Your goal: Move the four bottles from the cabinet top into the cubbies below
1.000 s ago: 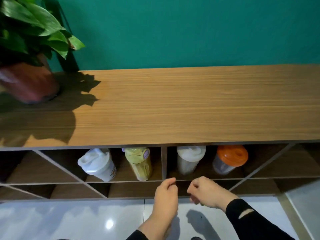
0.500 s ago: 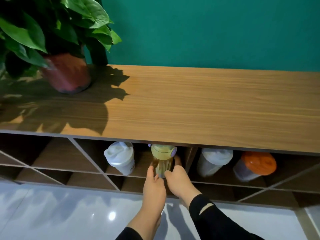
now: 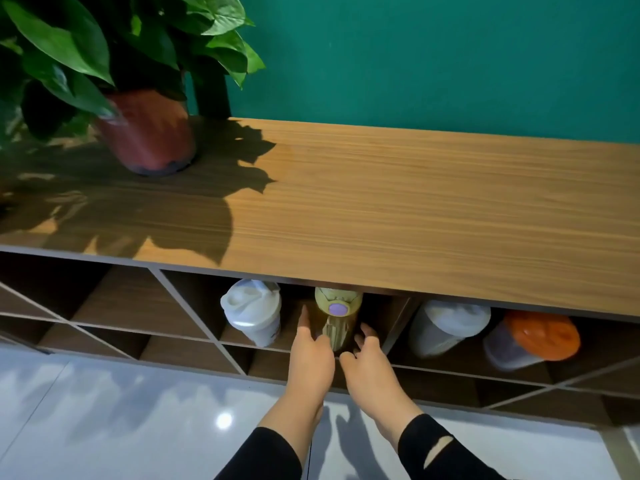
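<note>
Against a teal wall, the wooden cabinet top [image 3: 415, 202] carries only a potted plant [image 3: 145, 133]. In the cubbies below we see four bottles; our left hand [image 3: 310, 351] and right hand [image 3: 367, 362] flank the yellow bottle [image 3: 337, 317], fingers spread, apparently just touching it, neither grip closed.

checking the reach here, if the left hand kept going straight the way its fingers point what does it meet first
Most likely the yellow bottle: the left hand points into the cubby along the bottle's left side, fingertips right beside it. Whether they already touch is unclear. If it slips past, it enters the gap beside the white shaker bottle.
</note>
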`<state>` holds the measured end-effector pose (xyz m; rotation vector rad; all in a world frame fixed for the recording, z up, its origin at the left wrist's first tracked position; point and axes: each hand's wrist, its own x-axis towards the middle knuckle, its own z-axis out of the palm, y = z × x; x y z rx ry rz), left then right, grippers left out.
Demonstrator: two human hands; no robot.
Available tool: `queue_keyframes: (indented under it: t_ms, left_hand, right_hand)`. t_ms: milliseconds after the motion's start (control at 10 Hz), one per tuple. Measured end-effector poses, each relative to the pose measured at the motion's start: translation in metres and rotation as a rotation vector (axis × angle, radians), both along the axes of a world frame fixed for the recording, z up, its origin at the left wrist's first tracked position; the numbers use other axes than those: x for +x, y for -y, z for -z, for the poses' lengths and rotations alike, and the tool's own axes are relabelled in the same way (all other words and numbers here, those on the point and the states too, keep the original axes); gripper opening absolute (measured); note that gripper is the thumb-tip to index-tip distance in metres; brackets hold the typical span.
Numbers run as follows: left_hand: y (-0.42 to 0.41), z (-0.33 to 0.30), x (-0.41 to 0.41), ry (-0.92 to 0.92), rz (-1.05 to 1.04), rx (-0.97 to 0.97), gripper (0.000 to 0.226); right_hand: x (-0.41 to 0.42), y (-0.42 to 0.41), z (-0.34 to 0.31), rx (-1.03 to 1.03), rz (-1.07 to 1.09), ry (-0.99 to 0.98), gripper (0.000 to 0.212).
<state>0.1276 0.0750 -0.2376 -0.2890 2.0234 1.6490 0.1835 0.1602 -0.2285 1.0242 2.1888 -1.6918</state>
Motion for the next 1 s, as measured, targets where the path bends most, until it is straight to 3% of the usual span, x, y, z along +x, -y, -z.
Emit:
queue_keyframes:
  t_ms: [100,200,300,400,600,1000]
  left_hand:
    - [0.011,0.014,0.005,0.049,-0.189,-0.058,0.038]
    - [0.033,0.019,0.002,0.166,-0.482,-0.027,0.036]
    - [0.052,0.015,-0.017,0.151,-0.618,-0.005,0.054]
    - [0.062,0.011,-0.033,0.074,-0.570,-0.006,0.065]
    - [0.071,0.018,-0.035,0.000,-0.381,0.068,0.063]
    - [0.070,0.023,-0.031,0.016,-0.416,0.108,0.063]
  right_hand:
    - [0.003,0.008,0.000,-0.011,-0.114,0.092,0.049]
    - [-0.004,0.024,0.001,-0.018,-0.239,0.094,0.049]
    - [-0.021,0.040,0.010,-0.050,-0.302,0.008,0.055]
    - [-0.040,0.054,0.019,-0.088,-0.299,-0.076,0.062]
    - [-0.073,0.068,0.025,-0.104,-0.255,-0.154,0.072]
    - [-0.092,0.067,0.052,-0.047,-0.236,-0.110,0.071]
